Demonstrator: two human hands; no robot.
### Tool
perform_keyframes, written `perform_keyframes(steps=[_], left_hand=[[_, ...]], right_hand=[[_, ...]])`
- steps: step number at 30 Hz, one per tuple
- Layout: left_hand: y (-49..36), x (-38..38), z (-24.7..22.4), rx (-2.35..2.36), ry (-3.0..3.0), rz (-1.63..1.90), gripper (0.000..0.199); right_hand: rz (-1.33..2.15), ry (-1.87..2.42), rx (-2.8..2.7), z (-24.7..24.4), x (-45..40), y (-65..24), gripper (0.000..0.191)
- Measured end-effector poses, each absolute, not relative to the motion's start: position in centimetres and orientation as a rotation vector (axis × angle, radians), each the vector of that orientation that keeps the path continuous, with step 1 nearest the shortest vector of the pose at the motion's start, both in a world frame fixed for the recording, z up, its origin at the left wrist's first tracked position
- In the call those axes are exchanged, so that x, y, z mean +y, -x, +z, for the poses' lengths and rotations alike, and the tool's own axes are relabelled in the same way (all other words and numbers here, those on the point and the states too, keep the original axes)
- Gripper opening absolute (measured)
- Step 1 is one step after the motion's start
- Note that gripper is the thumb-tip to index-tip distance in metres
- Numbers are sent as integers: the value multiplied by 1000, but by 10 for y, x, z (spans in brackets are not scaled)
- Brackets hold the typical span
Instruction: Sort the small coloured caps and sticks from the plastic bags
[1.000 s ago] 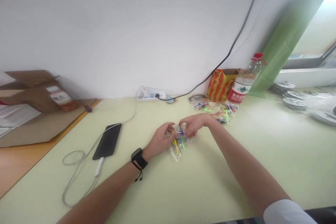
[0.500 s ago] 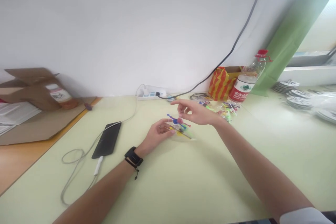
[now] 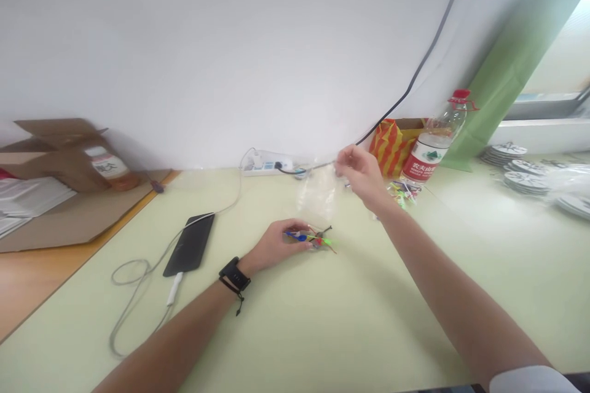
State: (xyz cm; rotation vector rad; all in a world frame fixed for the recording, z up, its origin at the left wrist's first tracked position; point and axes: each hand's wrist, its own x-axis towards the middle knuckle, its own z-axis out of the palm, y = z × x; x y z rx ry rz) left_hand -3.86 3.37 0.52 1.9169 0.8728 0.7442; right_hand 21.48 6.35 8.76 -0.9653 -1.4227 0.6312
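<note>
My left hand (image 3: 282, 241), with a black watch (image 3: 235, 274) on its wrist, curls low over the table around a small bunch of coloured plastic arrow pointers (image 3: 318, 239). Blue, red, green and black ones poke out past the fingertips, and the palm side is hidden. Higher and to the right, my right hand (image 3: 362, 173) pinches the top corner of a clear plastic bag (image 3: 317, 193). The bag hangs just beyond the pointers and looks flat, its lower edge hard to make out.
More coloured pointers (image 3: 403, 193) lie by a large water bottle (image 3: 426, 150) and a red-and-yellow striped bag (image 3: 391, 144). A power strip (image 3: 267, 164) lies against the wall. At left are a charging phone (image 3: 190, 244) and a cardboard box (image 3: 59, 196). Stacked discs (image 3: 528, 178) stand at right.
My right hand has moved up and right, now pinching the clear bag and holding it up. The pointers sit slightly lower, bunched in my left hand, whose fingers have closed more.
</note>
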Motion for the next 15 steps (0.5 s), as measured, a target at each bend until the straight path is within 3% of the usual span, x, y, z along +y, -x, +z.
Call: perform_keyframes(steps=[4,9,12,15], left_hand=[[36,30,8,931,-1951,777,28],[40,38,2,982,-1948,832,31],[43,44,-2,1027,-1937,844,34],[44,46,-6,1076,-1874,881,36]], right_hand=[[787,1374,-1246,52,92,-244,18],[830,1430,-1230,17,109,-265,43],[619,1471,-1315,8,113,-269,55],[292,1505,-1482,4,118,-267,43]])
